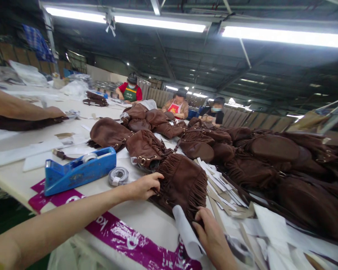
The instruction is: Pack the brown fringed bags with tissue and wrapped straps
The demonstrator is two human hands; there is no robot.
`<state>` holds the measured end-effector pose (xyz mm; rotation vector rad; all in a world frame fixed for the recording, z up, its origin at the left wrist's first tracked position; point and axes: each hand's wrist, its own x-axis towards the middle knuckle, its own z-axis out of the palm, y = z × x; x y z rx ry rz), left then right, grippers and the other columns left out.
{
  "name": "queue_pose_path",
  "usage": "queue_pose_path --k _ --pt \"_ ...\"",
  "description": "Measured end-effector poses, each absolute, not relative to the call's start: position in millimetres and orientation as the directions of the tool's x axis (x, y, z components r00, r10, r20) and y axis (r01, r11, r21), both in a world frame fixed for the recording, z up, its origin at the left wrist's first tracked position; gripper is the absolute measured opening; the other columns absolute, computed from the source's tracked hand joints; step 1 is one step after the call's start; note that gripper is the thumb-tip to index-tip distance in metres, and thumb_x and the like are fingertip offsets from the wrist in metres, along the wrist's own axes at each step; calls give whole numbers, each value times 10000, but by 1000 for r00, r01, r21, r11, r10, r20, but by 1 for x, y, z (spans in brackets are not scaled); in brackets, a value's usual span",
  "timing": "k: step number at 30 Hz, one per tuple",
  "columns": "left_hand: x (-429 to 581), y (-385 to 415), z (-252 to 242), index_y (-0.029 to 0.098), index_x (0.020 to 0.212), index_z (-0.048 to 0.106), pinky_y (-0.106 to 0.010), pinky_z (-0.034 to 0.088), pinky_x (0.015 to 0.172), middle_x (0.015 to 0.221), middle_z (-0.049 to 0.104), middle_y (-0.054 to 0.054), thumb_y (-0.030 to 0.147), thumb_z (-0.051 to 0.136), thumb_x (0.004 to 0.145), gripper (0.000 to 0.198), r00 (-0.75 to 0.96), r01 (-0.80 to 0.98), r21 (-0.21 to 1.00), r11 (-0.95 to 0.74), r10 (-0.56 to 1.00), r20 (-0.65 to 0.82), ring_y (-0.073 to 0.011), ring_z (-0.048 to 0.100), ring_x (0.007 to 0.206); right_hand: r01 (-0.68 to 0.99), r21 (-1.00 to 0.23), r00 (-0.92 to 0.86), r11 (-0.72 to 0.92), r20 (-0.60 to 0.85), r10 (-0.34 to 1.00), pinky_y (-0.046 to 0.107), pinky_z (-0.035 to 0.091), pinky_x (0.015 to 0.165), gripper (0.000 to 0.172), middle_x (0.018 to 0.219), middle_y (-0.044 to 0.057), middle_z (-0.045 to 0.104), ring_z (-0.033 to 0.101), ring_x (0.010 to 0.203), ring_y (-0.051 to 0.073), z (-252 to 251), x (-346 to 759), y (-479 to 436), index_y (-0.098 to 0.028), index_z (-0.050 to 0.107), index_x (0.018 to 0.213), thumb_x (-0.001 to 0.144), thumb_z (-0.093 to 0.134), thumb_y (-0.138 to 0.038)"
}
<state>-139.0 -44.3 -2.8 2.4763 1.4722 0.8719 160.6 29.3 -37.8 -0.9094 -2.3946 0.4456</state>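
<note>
A dark brown fringed bag [184, 178] lies on the table in front of me. My left hand [147, 186] is closed at its left edge, thumb and fingers pinching the brown material. On the near right side, my right hand [210, 228] has its fingers bent around the fringed edge; part of its grip is hidden. A curled sheet of white paper [185, 229] stands out between my hands, beside the bag. Just beyond, another brown bag [143, 148] with metal eyelets touches the fringed one.
A blue tape dispenser [80, 170] and a grey roll [118, 176] sit to the left. Brown bags [273, 150] are heaped at right, with paper strips [222, 183] before them. A co-worker's arm [22, 105] reaches in from the left. Several people work across the table.
</note>
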Motion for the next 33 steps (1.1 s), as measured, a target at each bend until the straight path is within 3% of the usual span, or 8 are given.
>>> queue_pose_path --k 4,10,17,21,24,30,33 --pt "-130 -42 -4 157 810 619 -297 455 945 1306 489 -101 71 666 732 125 327 805 374 -461 870 368 -227 545 1133 496 -523 -621 694 345 704 331 473 763 109 866 61 593 585 925 243 -32 161 27 -245 415 700 755 487 -184" --pt "-116 -38 -2 154 842 648 -341 455 958 1324 493 -107 91 629 755 109 360 869 232 -438 880 310 -252 551 1112 488 -489 -640 723 363 677 315 471 691 133 779 41 566 591 889 245 -34 160 26 -251 392 697 741 469 -152" --pt "-135 -40 -5 152 834 630 -259 459 942 1248 513 -90 -45 518 704 261 316 821 359 -444 877 362 -188 545 1120 486 -517 -592 704 399 701 349 478 757 115 846 61 586 589 981 263 -35 162 24 -253 402 713 764 470 -176" --pt "-134 -42 -2 128 806 602 -306 491 900 1358 452 -120 2 504 739 174 332 877 261 -404 900 281 -215 579 1060 476 -503 -622 721 387 680 366 483 786 102 866 68 601 597 1005 272 -34 165 28 -251 426 708 771 492 -205" --pt "-131 -42 -2 125 834 577 -298 474 925 1368 437 -140 8 485 766 163 359 883 197 -426 883 302 -228 552 1112 459 -525 -660 717 339 670 358 490 795 103 887 70 619 603 1014 267 -30 167 30 -250 435 697 768 503 -221" --pt "-145 -43 -5 161 768 490 -251 459 896 1148 515 -94 21 424 806 159 252 772 445 -454 861 441 -157 519 1038 502 -609 -574 614 296 763 352 500 787 108 960 83 665 626 979 266 -23 169 28 -242 487 698 762 533 -317" --pt "-151 -46 -5 164 733 470 -259 452 876 1065 521 -77 42 422 812 153 216 736 504 -452 862 458 -149 502 989 519 -629 -545 579 278 791 341 501 799 177 1033 87 674 639 947 250 -24 171 29 -238 485 681 779 544 -373"
